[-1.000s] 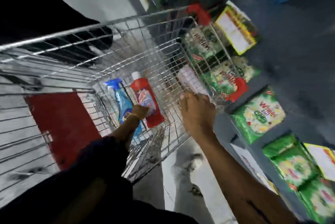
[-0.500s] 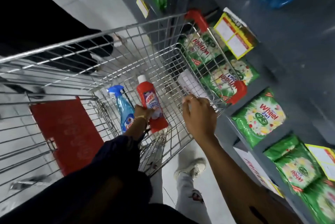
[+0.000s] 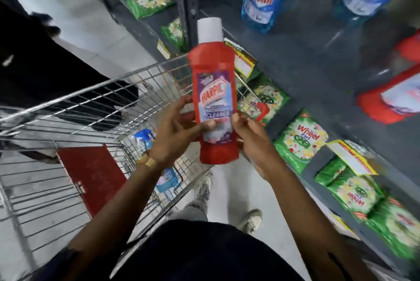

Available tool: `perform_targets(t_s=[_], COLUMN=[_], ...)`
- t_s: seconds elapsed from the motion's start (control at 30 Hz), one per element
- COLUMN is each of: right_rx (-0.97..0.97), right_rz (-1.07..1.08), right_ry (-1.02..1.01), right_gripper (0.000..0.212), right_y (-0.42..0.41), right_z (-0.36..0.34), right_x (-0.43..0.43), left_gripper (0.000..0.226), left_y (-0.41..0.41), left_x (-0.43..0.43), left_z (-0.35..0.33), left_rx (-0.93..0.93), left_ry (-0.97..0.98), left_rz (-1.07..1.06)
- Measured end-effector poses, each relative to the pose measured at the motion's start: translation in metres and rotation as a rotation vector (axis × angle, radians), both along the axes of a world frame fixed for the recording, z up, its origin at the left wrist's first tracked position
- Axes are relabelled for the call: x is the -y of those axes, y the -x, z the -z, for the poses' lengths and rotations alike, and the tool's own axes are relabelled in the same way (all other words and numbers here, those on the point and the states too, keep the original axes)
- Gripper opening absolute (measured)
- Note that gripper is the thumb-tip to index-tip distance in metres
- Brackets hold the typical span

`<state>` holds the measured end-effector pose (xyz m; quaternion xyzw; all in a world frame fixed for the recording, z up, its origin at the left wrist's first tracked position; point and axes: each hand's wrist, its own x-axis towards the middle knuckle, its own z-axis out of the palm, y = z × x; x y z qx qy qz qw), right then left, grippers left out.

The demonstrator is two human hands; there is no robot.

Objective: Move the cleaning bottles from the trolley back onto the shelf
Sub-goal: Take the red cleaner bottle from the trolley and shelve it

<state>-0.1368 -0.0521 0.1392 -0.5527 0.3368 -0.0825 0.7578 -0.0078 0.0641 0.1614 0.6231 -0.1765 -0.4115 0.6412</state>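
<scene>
red bottle is held upright above the trolley, fingers of left hand and right hand pressed to its sides, likely steadied for shelving at 2 o'clock.

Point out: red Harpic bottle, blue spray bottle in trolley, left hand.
red Harpic bottle (image 3: 210, 71): head view, red shoulder.
blue spray bottle (image 3: 143, 136): head view, trigger head.
left hand (image 3: 173, 135): head view, back of hand.

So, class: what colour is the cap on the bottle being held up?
White, on the red bottle; the head view shows it.
</scene>
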Motion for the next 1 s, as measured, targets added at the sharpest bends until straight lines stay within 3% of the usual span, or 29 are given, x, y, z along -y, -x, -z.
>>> perform_targets(t_s=[0.13,0.23,0.4,0.67,1.0], right_rx=[0.072,0.07,0.065,0.086,0.22], right_rz=[0.185,0.28,0.454,0.637,0.8], right_ry=[0.017,-0.016,-0.007,0.118,0.325], right_gripper=[0.034,0.034,0.036,0.032,0.027], right_y=[0.07,0.128,0.202,0.263,0.309], right_z=[-0.024,-0.029,-0.031,-0.034,-0.053], right_x=[0.004,0.0,-0.009,0.006,0.101], left_gripper=[0.04,0.027,0.025,0.026,0.025], left_y=[0.047,0.085,0.145,0.204,0.271], left_x=[0.013,0.025,0.05,0.097,0.206], left_z=[-0.022,-0.022,-0.025,-0.037,-0.067], left_rx=[-0.016,0.0,0.041,0.177,0.244], left_ry=[0.103,0.07,0.057,0.041,0.293], left_rz=[0.236,0.344,0.525,0.664,0.732])
